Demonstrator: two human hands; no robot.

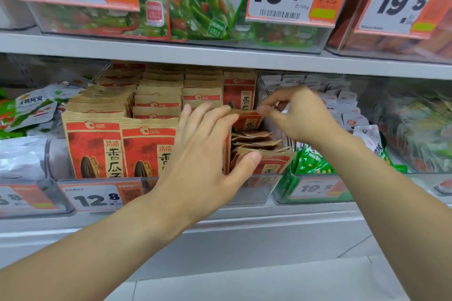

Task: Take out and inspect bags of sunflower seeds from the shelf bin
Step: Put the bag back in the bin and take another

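A clear plastic shelf bin (pixel 259 193) on the middle shelf holds several red and brown sunflower seed bags (pixel 95 146), standing in rows on the left and lying flat in a pile at the right. My right hand (pixel 298 115) pinches the top edge of one seed bag (pixel 248 121) above the flat pile. My left hand (pixel 208 151) reaches into the bin with fingers straight, its thumb resting on a flat bag in the pile (pixel 271 161).
A 12.8 price tag (pixel 97 199) hangs on the bin front. A bin of green snack bags (pixel 315 166) stands to the right, white and green packets (pixel 29 110) to the left. The upper shelf (pixel 220 54) overhangs closely with green vegetable snack bags and price cards.
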